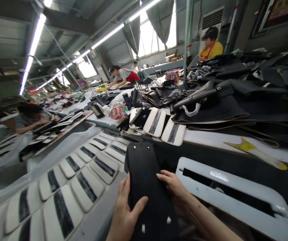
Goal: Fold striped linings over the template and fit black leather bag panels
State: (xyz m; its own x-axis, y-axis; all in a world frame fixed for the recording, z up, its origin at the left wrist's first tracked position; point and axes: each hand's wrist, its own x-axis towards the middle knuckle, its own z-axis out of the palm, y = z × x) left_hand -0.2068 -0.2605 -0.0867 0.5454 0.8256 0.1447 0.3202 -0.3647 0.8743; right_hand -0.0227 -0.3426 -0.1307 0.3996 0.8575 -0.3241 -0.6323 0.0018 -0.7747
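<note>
Between my two hands I hold a long black leather-like panel [144,167] with rounded corners, upright and lengthwise in front of me. Small white bits show near both its ends. My left hand [126,211] grips its left edge, with the thumb lying across the face. At the right edge, my right hand [171,185] pinches the panel with thumb and fingertips. Left of the panel, several cream pads [83,187] with dark stripes lie in rows on a grey surface. Further cream pads [173,132] lie at the edge of the worktable beyond.
A white plastic stool [209,174] with a slot stands to the right. Black leather pieces [259,97] are heaped on the worktable. A yellow-and-white tool [257,152], pink fan [117,113] and metal kettle [97,109] lie or stand there. Several people work nearby.
</note>
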